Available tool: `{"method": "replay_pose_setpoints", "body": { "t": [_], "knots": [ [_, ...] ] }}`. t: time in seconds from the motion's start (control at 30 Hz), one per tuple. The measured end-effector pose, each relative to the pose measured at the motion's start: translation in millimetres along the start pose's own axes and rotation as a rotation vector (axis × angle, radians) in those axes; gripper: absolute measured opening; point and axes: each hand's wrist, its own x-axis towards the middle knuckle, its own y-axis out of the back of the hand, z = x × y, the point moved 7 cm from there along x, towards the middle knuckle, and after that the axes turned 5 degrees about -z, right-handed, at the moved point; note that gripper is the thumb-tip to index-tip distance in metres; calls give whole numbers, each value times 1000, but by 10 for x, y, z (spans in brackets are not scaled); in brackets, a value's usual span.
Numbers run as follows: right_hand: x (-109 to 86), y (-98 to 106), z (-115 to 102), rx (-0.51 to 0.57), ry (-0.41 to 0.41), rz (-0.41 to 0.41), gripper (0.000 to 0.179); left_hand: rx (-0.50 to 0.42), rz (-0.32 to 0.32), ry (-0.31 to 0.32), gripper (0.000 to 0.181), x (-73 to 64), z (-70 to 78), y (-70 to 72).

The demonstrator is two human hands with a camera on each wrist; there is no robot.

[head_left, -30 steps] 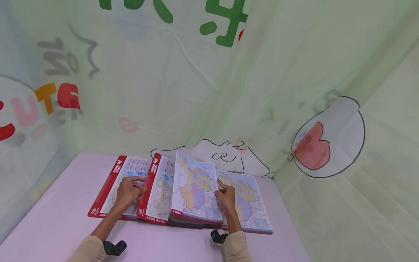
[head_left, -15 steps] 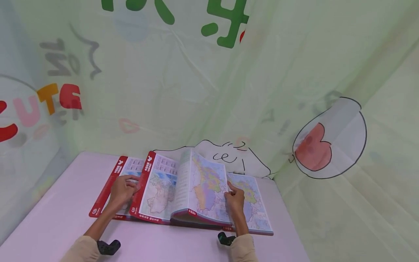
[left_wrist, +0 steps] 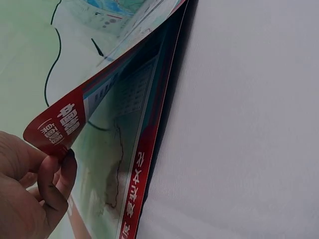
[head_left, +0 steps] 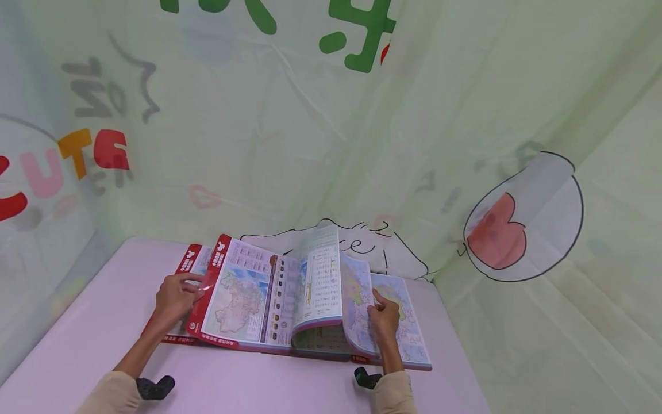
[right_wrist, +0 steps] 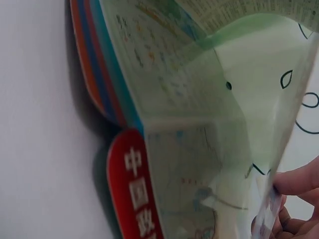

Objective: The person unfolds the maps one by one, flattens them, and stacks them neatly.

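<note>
A folded laminated map (head_left: 238,305) with a red left border lies partly opened, a white text panel (head_left: 323,282) standing up in a curl at its middle. My left hand (head_left: 177,296) pinches the red border, which is lifted off the table; the left wrist view shows thumb and fingers on the red corner (left_wrist: 55,122). On the other side, my right hand (head_left: 385,319) pinches the edge of the right-hand panel (head_left: 357,299), which bends upward. Beneath it lies a second map (head_left: 411,322), mostly covered, its ends showing at left and right.
The maps rest on a pale pink table (head_left: 258,385). A light green printed curtain (head_left: 310,144) hangs close behind the table and along both sides. Black wrist devices sit near each sleeve.
My hands have moved apart, left hand leftward and right hand rightward. The upper map has spread wider, uncovering more of its left side, and the white text panel has risen at the middle.
</note>
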Motion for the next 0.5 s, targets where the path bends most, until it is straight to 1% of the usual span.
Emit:
{"method": "replay_pose_setpoints", "body": {
  "t": [0.2,0.27,0.33,0.4,0.43,0.5],
  "knots": [
    [9,130,84,-11,-28,45,58,27,23,-49,39,30,-32,84],
    [-3,175,93,-36,-35,65,58,31,23,-57,40,25,-52,119],
    [-22,237,92,-67,-33,106,57,45,24,-55,41,11,-68,159],
    [-44,314,88,-91,-18,153,56,53,23,-45,43,7,-85,193],
    [10,350,188,-73,28,178,55,54,22,-41,44,9,-87,211],
    [-4,435,214,-95,45,227,54,62,20,-35,45,25,-97,236]
  ]
}}
